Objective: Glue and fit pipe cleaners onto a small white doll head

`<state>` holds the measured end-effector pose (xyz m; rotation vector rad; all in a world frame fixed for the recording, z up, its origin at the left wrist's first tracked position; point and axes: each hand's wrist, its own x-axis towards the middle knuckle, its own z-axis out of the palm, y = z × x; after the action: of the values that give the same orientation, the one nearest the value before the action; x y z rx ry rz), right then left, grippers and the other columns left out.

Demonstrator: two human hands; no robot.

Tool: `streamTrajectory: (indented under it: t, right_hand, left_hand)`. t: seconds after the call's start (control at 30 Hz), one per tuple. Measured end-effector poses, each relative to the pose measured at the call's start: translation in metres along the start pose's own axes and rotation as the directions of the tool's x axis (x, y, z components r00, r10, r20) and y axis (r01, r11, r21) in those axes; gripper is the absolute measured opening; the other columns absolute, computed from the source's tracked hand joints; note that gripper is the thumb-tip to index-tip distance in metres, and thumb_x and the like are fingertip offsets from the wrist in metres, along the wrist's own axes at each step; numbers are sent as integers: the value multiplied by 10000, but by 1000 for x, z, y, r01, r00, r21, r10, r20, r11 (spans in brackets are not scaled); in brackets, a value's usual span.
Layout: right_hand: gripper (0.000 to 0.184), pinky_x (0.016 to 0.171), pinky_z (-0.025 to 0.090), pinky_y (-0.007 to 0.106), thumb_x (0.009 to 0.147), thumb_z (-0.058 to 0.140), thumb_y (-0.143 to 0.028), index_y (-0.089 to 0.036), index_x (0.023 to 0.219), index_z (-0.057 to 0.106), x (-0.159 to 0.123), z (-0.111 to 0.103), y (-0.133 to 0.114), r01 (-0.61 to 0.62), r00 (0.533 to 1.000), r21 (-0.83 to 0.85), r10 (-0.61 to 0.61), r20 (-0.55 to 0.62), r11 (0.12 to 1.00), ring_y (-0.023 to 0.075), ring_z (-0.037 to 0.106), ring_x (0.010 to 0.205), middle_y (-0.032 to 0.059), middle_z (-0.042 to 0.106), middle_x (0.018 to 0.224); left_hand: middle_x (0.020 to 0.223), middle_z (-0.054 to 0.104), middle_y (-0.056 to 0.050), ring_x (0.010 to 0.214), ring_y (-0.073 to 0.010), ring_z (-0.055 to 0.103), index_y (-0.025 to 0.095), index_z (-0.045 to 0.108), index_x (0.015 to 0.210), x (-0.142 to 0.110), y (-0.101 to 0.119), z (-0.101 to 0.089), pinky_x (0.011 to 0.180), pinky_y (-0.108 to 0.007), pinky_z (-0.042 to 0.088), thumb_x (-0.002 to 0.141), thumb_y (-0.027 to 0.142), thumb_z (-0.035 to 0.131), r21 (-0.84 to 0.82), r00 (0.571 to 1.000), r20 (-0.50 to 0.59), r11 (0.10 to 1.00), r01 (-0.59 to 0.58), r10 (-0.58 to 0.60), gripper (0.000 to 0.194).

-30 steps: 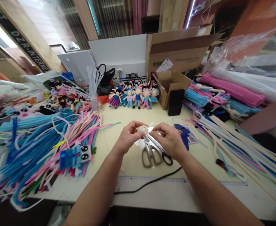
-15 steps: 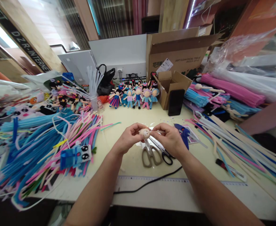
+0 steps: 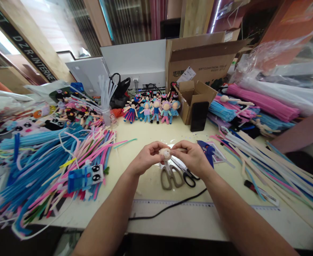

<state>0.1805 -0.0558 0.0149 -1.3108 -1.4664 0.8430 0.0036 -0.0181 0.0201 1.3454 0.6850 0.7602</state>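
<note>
A pale yellow tabletop (image 3: 151, 137) is flanked by a heap of blue and pink pipe cleaners (image 3: 47, 160) at the left and an open cardboard box (image 3: 199, 58) at the back. Nearer, grey-handled scissors (image 3: 170, 175) are laid flat. Just above them, a small cream ball (image 3: 165, 153) is pinched between the closed fingers of the left hand (image 3: 146, 157) and the right hand (image 3: 192, 158).

Both forearms extended forward, left hand (image 3: 146, 159) and right hand (image 3: 192, 158) meeting fingertip to fingertip, each grip pinched closed.
</note>
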Motion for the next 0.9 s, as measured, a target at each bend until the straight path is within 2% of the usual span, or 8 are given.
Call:
streamTrajectory:
  t: [0.17, 0.37, 0.9]
  right_hand:
    - [206, 534, 417, 245, 702, 681, -357, -159, 753, 663, 1, 0, 0, -51, 998, 76, 49, 32, 996, 136, 554, 586, 25, 646, 656]
    - [195, 556, 438, 255, 703, 680, -354, -164, 740, 663, 2, 0, 0, -32, 999, 76, 31, 19, 997, 148, 579, 613, 34, 665, 679]
    - [170, 556, 438, 241, 734, 664, -340, -172, 761, 669, 0, 2, 3, -21, 1000, 53, 21, 14, 998, 145, 598, 629, 25, 673, 690]
  left_hand:
    - [817, 620, -34, 684, -119, 570, 137, 638, 939, 0, -3, -4, 591, -248, 472, 671, 249, 734, -4, 1000, 27, 1000, 0, 0, 306]
    - [873, 616, -40, 741, -125, 571, 154, 624, 1019, 0, -8, -9, 632, -249, 474, 690, 251, 732, 10, 998, 58, 1000, 0, -1, 359]
    - [793, 594, -24, 665, -113, 546, 142, 627, 944, -1, -2, -2, 589, -247, 448, 666, 231, 715, 38, 1000, -7, 999, 15, -15, 306]
